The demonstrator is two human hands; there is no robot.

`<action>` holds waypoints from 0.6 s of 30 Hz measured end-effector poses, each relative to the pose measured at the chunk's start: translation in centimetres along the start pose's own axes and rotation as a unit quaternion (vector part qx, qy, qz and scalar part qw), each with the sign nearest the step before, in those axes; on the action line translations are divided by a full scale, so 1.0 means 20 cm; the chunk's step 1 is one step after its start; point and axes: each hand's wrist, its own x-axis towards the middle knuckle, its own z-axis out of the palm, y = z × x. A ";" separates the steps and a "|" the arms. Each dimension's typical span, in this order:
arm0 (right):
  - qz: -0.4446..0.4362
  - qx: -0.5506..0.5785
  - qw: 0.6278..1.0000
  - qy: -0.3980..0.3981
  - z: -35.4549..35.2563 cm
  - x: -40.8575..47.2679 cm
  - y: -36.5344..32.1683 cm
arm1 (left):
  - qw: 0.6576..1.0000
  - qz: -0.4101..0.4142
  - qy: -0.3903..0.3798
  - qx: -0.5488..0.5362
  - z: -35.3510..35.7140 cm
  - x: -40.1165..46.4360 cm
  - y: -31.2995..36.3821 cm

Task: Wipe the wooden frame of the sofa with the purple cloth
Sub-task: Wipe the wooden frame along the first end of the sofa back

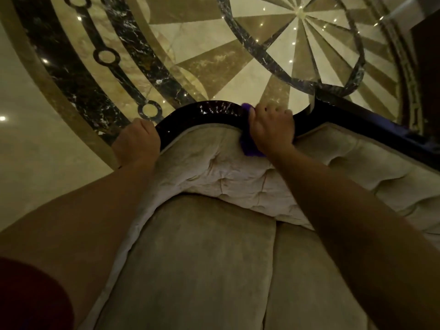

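Observation:
The sofa's dark glossy wooden frame [209,111] curves along the top of the tufted beige backrest [233,167]. My right hand [272,129] presses the purple cloth [250,148] over the frame near the middle of the curve; bits of cloth show above and below the fingers. My left hand [138,141] grips the frame's left end, fingers curled over its far side. Further right the frame continues as a straight dark rail [371,120].
Two beige seat cushions [202,265] lie below my arms. Behind the sofa spreads a polished marble floor [214,44] with a dark ring inlay and a star pattern. A dark piece of furniture [426,55] stands at the far right edge.

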 end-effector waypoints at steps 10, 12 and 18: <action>0.057 -0.052 0.995 -0.069 -0.01 0.01 0.03 | 0.999 0.023 -0.025 0.001 0.00 0.02 -0.03; 0.114 0.073 0.991 -0.009 0.02 0.03 -0.12 | 1.000 0.023 -0.013 0.000 -0.01 0.01 -0.03; 0.168 0.259 0.947 0.088 -0.06 0.12 -0.56 | 1.000 0.026 -0.004 0.003 0.04 0.01 -0.03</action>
